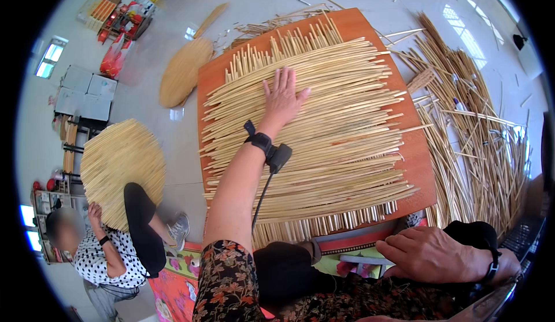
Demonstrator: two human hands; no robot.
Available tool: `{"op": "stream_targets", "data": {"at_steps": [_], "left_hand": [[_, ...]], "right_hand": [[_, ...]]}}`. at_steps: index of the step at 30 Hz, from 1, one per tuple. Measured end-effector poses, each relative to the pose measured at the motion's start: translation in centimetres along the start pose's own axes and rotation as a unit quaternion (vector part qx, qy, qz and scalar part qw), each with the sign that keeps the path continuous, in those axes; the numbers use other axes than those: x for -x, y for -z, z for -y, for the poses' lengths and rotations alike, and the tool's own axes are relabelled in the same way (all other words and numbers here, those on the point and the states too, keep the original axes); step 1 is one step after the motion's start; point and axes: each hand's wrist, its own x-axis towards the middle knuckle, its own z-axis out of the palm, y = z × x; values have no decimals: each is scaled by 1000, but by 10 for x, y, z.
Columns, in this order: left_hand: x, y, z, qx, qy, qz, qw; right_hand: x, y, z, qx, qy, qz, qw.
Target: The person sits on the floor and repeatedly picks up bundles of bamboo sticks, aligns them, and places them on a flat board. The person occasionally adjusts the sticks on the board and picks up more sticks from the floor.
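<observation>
A wide layer of pale straw-coloured stalks (324,131) lies side by side on a reddish-brown board (416,160). Beneath it, more stalks run crosswise, their ends (303,39) poking out along the far and near edges. My left hand (282,99) rests flat on the layer's far part, fingers stretched and palm down, holding nothing. A black strap with a small device (272,151) is round the left wrist. At the lower right, away from the stalks, my right hand (428,255) is loosely curled near my leg, and I see nothing in it.
Loose stalks (474,131) heap on the floor to the right. An oval woven-looking piece (185,73) lies beyond the board's left edge. At lower left, a seated person (107,258) holds a round stalk mat (121,171). Red bags (115,56) and white boxes (87,93) stand farther left.
</observation>
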Motion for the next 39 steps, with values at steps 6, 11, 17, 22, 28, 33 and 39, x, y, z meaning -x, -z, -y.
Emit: {"op": "stream_targets", "data": {"at_steps": [6,11,17,22,28,33,39], "left_hand": [[4,1,-4,-6,-17,5,1000],[10,10,-1,9,-13,5,1000],[36,4,-4,-8,-23,-17,1000],[33,10,-3,4,-7,25,1000],[35,9,-1,-41,-15,29,999],[43,6,-18,-2,-29,32,999],[41,1,-9,-14,-34,7,999]], "right_hand": [[-6,-1,3,7,21,4,1000],[-11,-7,5,14,23,-4,1000],[-18,-6,7,18,17,18,1000],[-22,-6,6,18,18,33,999],[-22,-8,8,33,44,10,998],[-17,-10,3,25,20,37,999],[-13,-19,11,7,18,-31,999]]}}
